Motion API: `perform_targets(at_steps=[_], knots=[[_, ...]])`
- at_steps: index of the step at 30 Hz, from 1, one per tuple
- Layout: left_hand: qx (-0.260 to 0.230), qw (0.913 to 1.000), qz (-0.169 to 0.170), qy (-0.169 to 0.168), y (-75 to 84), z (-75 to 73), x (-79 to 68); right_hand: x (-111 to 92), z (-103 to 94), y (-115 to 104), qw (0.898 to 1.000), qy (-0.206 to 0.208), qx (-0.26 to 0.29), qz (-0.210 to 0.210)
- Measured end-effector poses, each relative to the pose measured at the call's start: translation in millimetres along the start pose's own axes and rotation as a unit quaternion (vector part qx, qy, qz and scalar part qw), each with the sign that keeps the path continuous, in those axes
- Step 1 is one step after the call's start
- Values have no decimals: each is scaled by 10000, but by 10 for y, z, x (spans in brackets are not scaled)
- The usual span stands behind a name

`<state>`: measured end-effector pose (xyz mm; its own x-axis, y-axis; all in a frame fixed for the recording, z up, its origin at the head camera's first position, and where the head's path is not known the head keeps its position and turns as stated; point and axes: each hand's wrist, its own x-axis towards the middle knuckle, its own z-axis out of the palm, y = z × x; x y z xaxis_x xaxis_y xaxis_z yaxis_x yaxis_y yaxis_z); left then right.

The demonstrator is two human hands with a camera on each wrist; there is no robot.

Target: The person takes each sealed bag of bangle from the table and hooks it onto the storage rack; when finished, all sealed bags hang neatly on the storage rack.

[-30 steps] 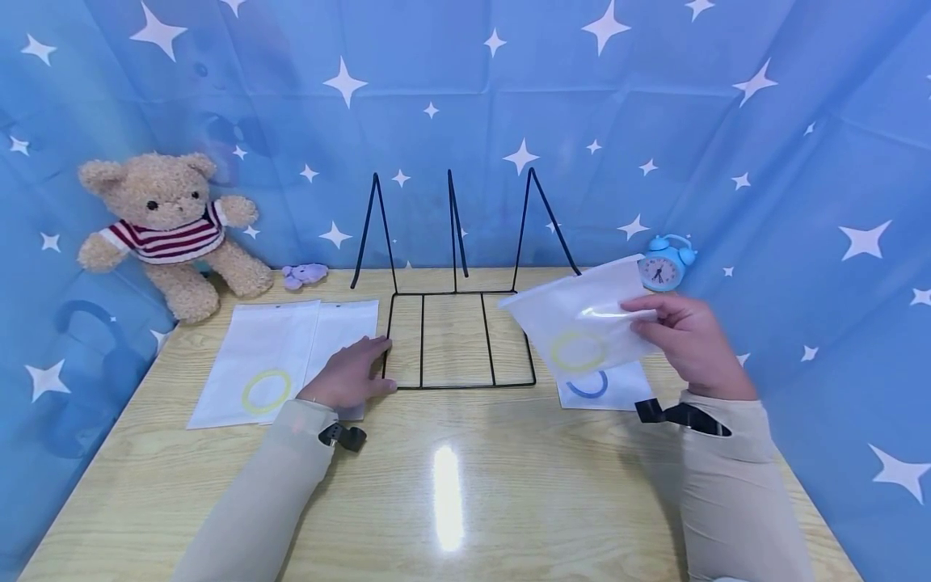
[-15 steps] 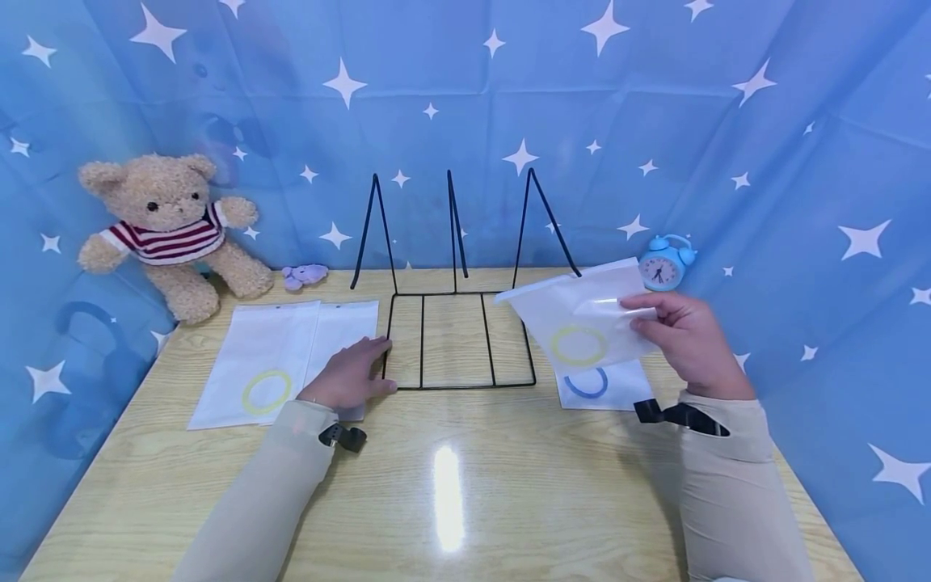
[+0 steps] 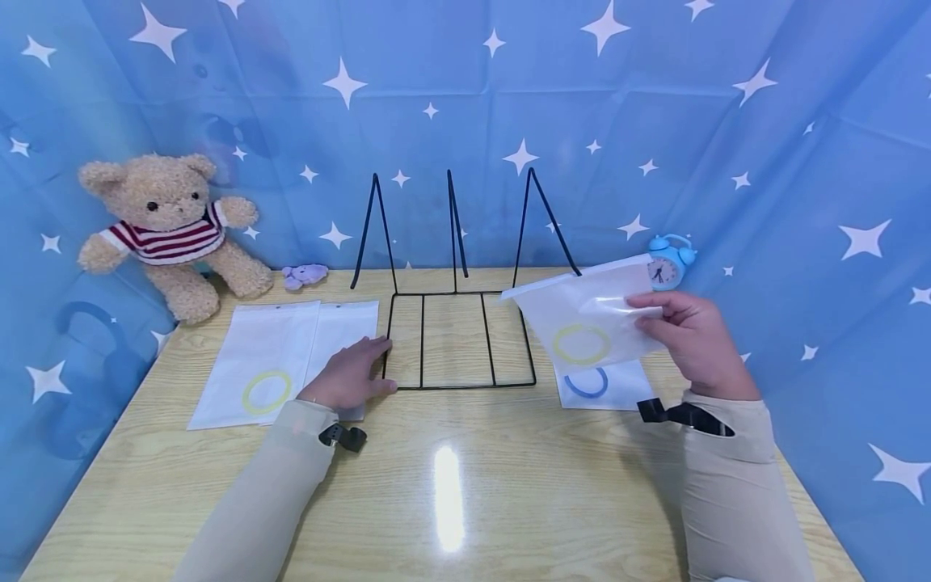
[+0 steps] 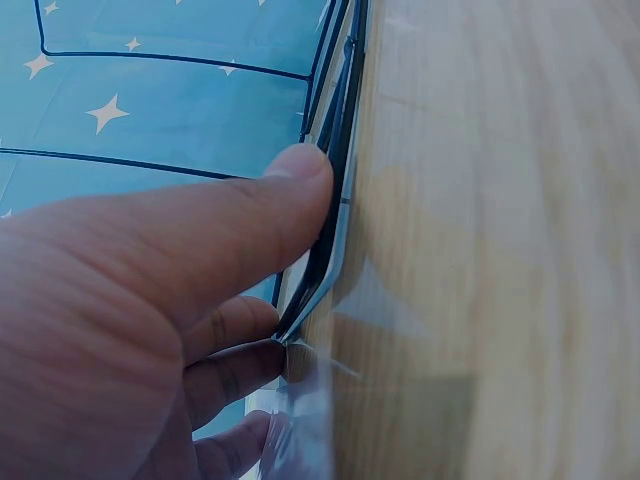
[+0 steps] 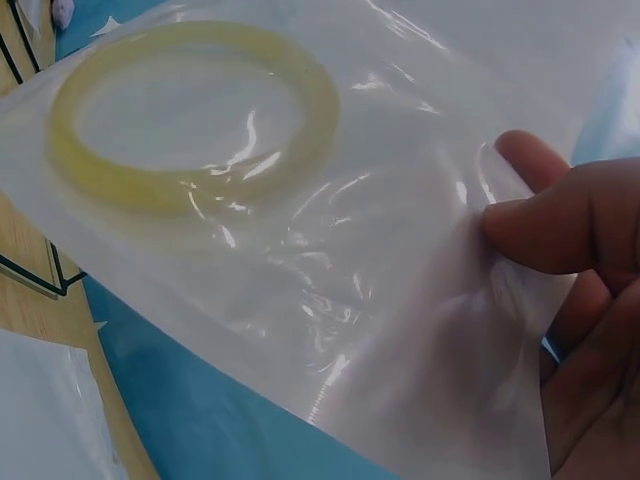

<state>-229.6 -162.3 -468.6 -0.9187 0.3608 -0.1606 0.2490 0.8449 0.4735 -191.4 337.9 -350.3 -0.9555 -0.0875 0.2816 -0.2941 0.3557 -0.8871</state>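
Note:
A black wire rack (image 3: 458, 388) stands on the table, its three upright prongs at the back. My left hand (image 3: 352, 373) holds the rack's left front corner; in the left wrist view the thumb (image 4: 290, 200) and fingers meet the dark wire. On the right, my right hand (image 3: 691, 339) pinches the edge of a translucent plastic bag (image 3: 553, 311) between thumb and fingers. A yellow ring (image 5: 110, 190) shows through the bag, which hangs tilted over the rack's right side. Beneath it lies another white bag (image 3: 627, 388) with a blue ring (image 3: 587, 394), partly covered.
Two overlapping white bags (image 3: 236, 356) lie left of the rack, one with a yellow ring (image 3: 247, 394). A teddy bear (image 3: 163, 202), a small purple toy (image 3: 304, 276) and a blue alarm clock (image 3: 665, 271) stand along the back. A blue star-patterned curtain (image 3: 436, 81) surrounds the table.
My right hand and its bag have shifted slightly to the right, and the bag now covers part of the clock. The left hand and rack have stayed put.

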Motion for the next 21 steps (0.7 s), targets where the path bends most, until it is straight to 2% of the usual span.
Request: perform_targets(at_steps=[10, 21], knots=[[-13, 10000, -27, 3, -2, 1, 6, 8, -60, 66, 9984, 141, 552, 53], [-30, 10000, -52, -1, -2, 7, 16, 32, -36, 121, 9999, 145, -37, -42]])
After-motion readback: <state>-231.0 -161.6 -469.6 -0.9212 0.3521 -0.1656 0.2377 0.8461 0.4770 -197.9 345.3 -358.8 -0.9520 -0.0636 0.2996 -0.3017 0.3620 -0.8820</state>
